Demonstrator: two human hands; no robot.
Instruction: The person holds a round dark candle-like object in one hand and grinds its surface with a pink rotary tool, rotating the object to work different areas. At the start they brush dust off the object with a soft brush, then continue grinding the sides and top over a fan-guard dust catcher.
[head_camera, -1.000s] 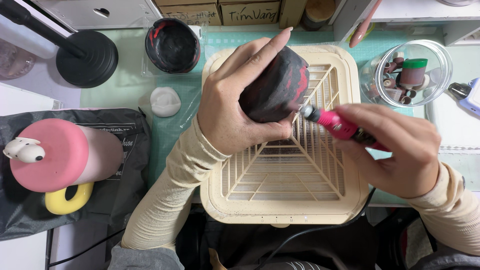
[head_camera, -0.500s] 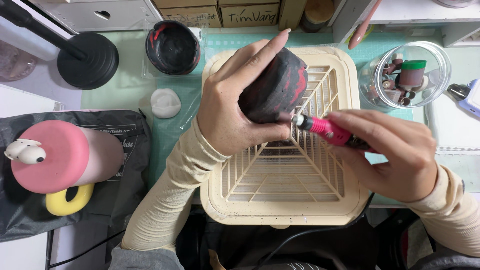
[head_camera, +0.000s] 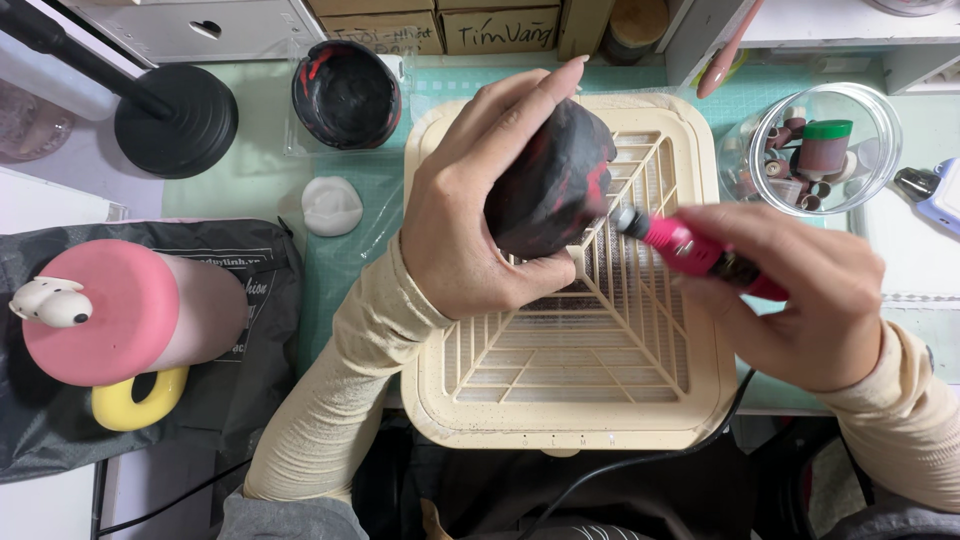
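Note:
My left hand (head_camera: 478, 215) grips a rounded black piece with red streaks (head_camera: 555, 180) and holds it over a cream dust collector with a slatted grille (head_camera: 570, 385). My right hand (head_camera: 800, 300) holds a pink pen-shaped rotary tool (head_camera: 690, 248), whose metal tip touches the right side of the black piece. The tool's black cord runs down past the collector's front edge.
A black bowl with red marks (head_camera: 345, 95) and a white lump (head_camera: 332, 205) lie at the back left. A clear jar of sanding bits (head_camera: 810, 150) stands at the right. A pink cylinder with a yellow ring (head_camera: 130, 320) rests on a black bag. A black round base (head_camera: 175, 120) is far left.
The black piece has been turned a little in my left hand, and the tool tip has shifted slightly along its right side.

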